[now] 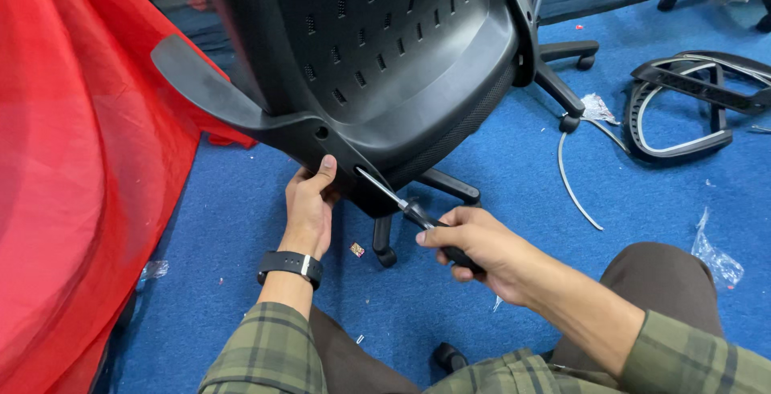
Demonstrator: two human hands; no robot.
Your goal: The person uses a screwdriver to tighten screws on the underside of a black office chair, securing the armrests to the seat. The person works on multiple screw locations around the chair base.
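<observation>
Screwdriver (409, 211) tip hidden inside the chair seat (385, 57) hole

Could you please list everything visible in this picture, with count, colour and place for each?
Office chair seat: one, black, perforated underside, top centre.
Armrest: one, black, left of seat.
Screwdriver: one, metal shaft, black handle, tip at the seat's edge.
Chair base: one, black, castors, under the seat.
Loose chair frame: one, black and grey, right floor.
Red fabric: one, left side.
Carpet: blue.
Plastic scraps: several, clear, right floor.
Wristwatch: one, black.
Left hand: touches the seat.
Right hand: grips the screwdriver.
</observation>
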